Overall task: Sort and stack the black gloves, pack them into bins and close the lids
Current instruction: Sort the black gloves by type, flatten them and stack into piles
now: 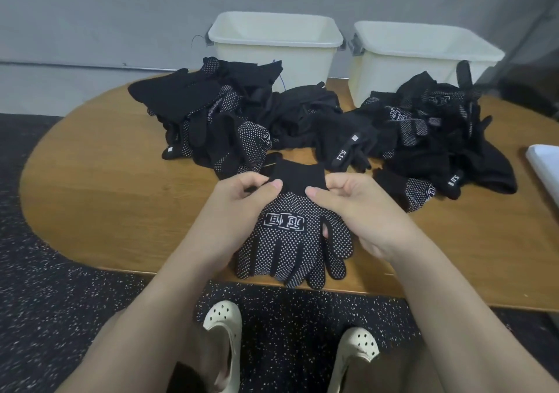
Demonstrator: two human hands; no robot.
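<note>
A black dotted glove (pixel 290 241) with a white printed label lies near the front edge of the wooden table (pixel 99 187), its fingers pointing toward me. My left hand (pixel 242 202) pinches the left side of its plain cuff. My right hand (pixel 354 208) pinches the right side of the cuff, its other fingers curled by the glove's thumb. A heap of black gloves (pixel 211 120) lies at the back left. Another heap of gloves (pixel 429 132) lies at the back right. Two open cream bins stand behind them: the left bin (pixel 302 57) and the right bin (pixel 393 72).
A white flat object (pixel 547 165), perhaps a lid, shows at the right edge of the table. The floor is dark and speckled. My feet in cream clogs (pixel 223 329) are under the table's front edge. A grey wall stands behind the bins.
</note>
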